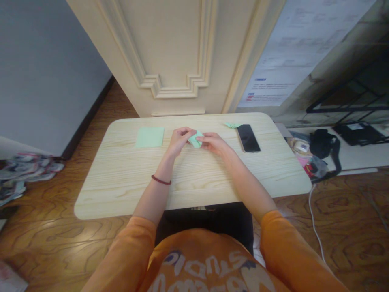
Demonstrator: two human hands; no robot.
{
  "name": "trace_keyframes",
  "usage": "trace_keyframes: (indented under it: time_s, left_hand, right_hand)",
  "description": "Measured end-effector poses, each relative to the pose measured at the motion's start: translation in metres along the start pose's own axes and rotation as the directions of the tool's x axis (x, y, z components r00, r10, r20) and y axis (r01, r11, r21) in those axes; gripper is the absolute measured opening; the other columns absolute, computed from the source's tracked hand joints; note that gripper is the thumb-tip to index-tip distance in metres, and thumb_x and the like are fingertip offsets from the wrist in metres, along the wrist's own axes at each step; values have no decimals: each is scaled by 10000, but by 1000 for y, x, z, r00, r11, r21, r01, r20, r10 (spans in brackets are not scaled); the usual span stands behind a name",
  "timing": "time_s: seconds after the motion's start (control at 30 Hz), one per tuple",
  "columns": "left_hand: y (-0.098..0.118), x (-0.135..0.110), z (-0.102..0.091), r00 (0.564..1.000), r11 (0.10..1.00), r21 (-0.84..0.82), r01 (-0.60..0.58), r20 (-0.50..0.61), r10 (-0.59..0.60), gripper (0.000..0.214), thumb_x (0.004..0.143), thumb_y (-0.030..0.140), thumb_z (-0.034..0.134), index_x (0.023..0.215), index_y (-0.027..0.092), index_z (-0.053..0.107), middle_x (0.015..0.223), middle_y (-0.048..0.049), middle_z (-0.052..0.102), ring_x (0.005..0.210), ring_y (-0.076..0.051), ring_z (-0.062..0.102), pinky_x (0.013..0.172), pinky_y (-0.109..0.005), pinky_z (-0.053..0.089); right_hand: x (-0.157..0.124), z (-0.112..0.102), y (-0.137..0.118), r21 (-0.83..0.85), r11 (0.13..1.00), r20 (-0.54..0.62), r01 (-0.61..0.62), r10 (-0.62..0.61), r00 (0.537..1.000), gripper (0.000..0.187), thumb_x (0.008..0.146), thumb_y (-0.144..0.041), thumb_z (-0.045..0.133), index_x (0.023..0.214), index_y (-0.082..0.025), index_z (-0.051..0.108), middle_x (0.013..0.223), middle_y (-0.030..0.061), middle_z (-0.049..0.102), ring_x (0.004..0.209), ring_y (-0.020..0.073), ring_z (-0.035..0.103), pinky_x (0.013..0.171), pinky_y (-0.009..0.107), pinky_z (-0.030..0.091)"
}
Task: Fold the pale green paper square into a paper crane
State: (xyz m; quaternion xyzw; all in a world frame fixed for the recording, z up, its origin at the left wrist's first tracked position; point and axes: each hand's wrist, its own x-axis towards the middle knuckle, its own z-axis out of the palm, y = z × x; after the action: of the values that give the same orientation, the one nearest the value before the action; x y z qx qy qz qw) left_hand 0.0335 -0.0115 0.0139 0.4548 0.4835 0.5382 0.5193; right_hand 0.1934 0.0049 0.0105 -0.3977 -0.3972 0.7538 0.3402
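Between my two hands, just above the middle of the table, is a partly folded piece of light green paper (196,140). My left hand (181,140) pinches its left side, thumb on top. From the right, my right hand (212,142) grips the other side between thumb and fingers. Some of the paper's edges are hidden behind the fingers. To the left of my left hand lies a flat square of the same green paper (150,137). Beyond my right hand, a small folded green paper shape (232,125) rests by the top of a phone (248,138).
The pale wood-patterned table (121,182) has rounded corners and stands against a cream panelled door or wall (170,48). A low shelf on the right holds a black strap bag (322,144) and small items. A white cable (316,227) runs down to the floor.
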Motion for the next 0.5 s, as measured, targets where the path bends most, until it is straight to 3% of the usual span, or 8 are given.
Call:
trace_keyframes:
  time_s: [0.5]
  left_hand:
    - [3, -3, 0, 1000, 1000, -12, 5, -8, -5, 414, 450, 441, 885, 673, 142, 705, 616, -13, 663, 526, -96, 536, 501, -227, 401]
  right_hand:
    - [-2, 1, -1, 2, 1000, -8, -2, 2, 1000, 220, 569, -161, 859, 714, -157, 694, 699, -5, 712, 683, 111, 663, 704, 233, 547]
